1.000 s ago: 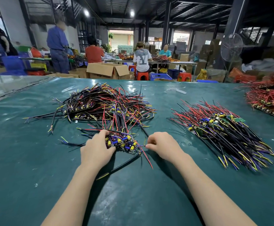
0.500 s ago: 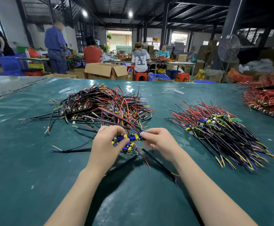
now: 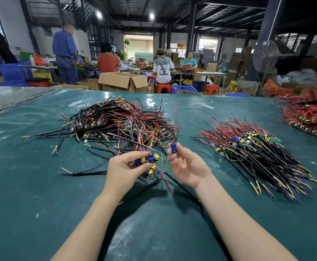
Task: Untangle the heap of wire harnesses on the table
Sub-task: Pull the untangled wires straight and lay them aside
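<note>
A tangled heap of wire harnesses (image 3: 120, 123), black, red and yellow with small circuit boards, lies on the green table (image 3: 31, 185) ahead left. My left hand (image 3: 122, 171) grips a small bunch of boards (image 3: 147, 160) with blue and yellow parts, lifted just above the table in front of the heap. Black and red wires hang from the bunch. My right hand (image 3: 187, 165) is raised beside it, palm up, and pinches a single blue-topped board (image 3: 173, 148) between thumb and fingers. A black wire (image 3: 180, 187) trails down from between the hands.
A sorted pile of harnesses (image 3: 257, 151) lies to the right, wires fanned toward the near right. A red-wire pile (image 3: 308, 113) sits at the far right edge. Beyond the table are cardboard boxes (image 3: 123, 81), stools, a fan (image 3: 265, 55) and several people at other benches.
Both hands lifted off the table with the boards. They were together on one bunch; now the right hand has drawn apart to the right with one board.
</note>
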A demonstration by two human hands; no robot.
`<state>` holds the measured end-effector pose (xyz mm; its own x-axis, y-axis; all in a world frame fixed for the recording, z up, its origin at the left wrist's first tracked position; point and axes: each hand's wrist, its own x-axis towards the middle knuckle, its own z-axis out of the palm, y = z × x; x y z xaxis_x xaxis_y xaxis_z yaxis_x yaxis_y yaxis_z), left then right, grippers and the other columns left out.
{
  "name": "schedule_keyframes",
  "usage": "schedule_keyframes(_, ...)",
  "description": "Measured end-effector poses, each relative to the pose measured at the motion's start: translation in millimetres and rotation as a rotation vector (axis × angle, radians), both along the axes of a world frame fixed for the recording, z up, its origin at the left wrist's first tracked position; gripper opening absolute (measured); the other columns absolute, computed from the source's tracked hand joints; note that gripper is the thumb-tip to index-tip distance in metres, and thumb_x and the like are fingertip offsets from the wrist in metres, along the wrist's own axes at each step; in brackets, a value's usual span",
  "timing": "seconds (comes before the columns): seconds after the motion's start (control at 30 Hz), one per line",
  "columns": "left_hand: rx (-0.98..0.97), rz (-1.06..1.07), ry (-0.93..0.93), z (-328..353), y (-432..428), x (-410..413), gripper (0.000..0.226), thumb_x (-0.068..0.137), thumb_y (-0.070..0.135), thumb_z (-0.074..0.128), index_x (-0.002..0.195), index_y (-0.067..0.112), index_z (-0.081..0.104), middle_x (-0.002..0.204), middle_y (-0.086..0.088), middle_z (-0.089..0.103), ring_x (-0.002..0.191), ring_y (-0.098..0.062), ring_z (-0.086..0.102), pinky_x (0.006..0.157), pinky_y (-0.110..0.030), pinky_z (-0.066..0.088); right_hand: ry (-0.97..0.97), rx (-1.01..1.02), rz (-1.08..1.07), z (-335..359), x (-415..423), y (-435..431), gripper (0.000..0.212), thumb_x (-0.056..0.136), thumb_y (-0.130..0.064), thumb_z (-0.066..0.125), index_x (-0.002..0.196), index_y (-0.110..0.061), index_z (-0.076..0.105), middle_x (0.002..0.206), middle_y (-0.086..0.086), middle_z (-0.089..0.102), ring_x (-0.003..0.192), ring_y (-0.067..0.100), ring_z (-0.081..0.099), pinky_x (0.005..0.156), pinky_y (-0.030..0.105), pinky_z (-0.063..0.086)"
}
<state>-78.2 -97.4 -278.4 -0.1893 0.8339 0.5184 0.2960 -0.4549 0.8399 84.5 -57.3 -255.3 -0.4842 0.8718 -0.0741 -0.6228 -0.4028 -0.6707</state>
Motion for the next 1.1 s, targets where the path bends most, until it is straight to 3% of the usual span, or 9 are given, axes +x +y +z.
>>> schedule_keyframes(0.13,-0.017,0.149,0.124,3,3,-10,0.025,0.069,0.007,0.079,0.085,0.024,0.073,0.082,0.010,0.068,0.071,-0.002,0.059,0.065,-0.009,0.042,-0.165,0.076,-0.118,-1,5,2,0.006,0.074,-0.010,0.060,0.078,-0.009,0.056,0.055,0.001,0.065,0.044,0.006,0.060,0.036,0.012,0.042)
schedule_keyframes(0.27,-0.376,0.446,0.639,1,5,-18,0.026,0.075,0.030,0.073,0.101,0.031,0.070,0.113,0.002,0.058,0.111,-0.027,0.044,0.091,-0.033,0.037,-0.274,0.075,-0.339,-9,3,8,0.019,0.088,-0.004,0.054,0.075,-0.019,0.054,0.054,-0.002,0.065,0.044,0.005,0.059,0.036,0.010,0.035)
schedule_keyframes(0.33,-0.460,0.547,0.738,-2,3,-13,0.025,0.077,0.036,0.069,0.101,0.034,0.067,0.117,-0.001,0.048,0.114,-0.028,0.035,0.093,-0.035,0.032,-0.263,0.096,-0.390,-8,1,9,0.023,0.088,-0.002,0.054,0.072,-0.019,0.049,0.052,-0.002,0.064,0.042,0.004,0.058,0.035,0.011,0.036)
schedule_keyframes(0.43,-0.141,0.520,0.509,3,1,-1,0.004,0.077,0.020,0.069,0.078,0.020,0.065,0.091,0.001,0.043,0.094,-0.023,0.043,0.073,-0.027,0.028,-0.189,0.102,-0.413,-10,-2,10,0.027,0.087,0.004,0.053,0.071,-0.016,0.046,0.052,-0.003,0.063,0.045,0.007,0.061,0.039,0.014,0.044)
schedule_keyframes(0.5,-0.075,0.429,0.400,5,1,5,0.020,0.079,0.016,0.067,0.065,0.023,0.055,0.080,0.002,0.046,0.076,-0.017,0.047,0.065,-0.023,0.025,-0.148,0.129,-0.412,-12,-4,10,0.029,0.084,0.014,0.050,0.070,-0.012,0.045,0.051,-0.003,0.060,0.049,0.011,0.064,0.047,0.018,0.052)
schedule_keyframes(0.67,-0.374,-0.119,-0.276,9,1,25,0.023,0.095,0.013,0.048,0.074,0.014,0.056,0.074,-0.001,0.060,0.068,-0.014,0.058,0.059,-0.022,0.054,-0.525,0.547,-0.301,-15,-18,0,0.034,0.080,0.023,0.046,0.081,-0.009,0.058,0.082,0.003,0.061,0.074,0.012,0.062,0.076,0.026,0.051)
schedule_keyframes(0.8,-0.396,-0.263,-0.714,11,1,25,0.018,0.095,0.007,0.044,0.080,0.010,0.054,0.067,0.001,0.067,0.059,-0.010,0.067,0.055,-0.022,0.056,-0.631,0.730,-0.165,-14,-33,-13,0.051,0.084,0.022,0.033,0.116,-0.011,0.053,0.118,0.011,0.057,0.098,0.014,0.056,0.086,0.015,0.045)
schedule_keyframes(0.9,-0.358,-0.267,-0.786,10,3,21,0.016,0.094,0.006,0.045,0.082,0.009,0.055,0.076,-0.005,0.065,0.064,-0.012,0.069,0.056,-0.023,0.056,-0.594,0.754,-0.161,-11,-37,-16,0.045,0.087,0.021,0.033,0.124,0.002,0.050,0.131,0.022,0.050,0.103,0.021,0.051,0.082,0.011,0.047)
schedule_keyframes(1.1,-0.281,-0.119,-0.534,6,3,18,0.029,0.092,0.005,0.051,0.067,0.012,0.038,0.066,-0.004,0.053,0.050,-0.008,0.063,0.048,-0.023,0.054,-0.807,0.780,-0.261,-15,-33,-14,0.028,0.088,0.008,0.048,0.105,-0.003,0.066,0.102,0.014,0.067,0.096,0.018,0.058,0.096,0.037,0.044)
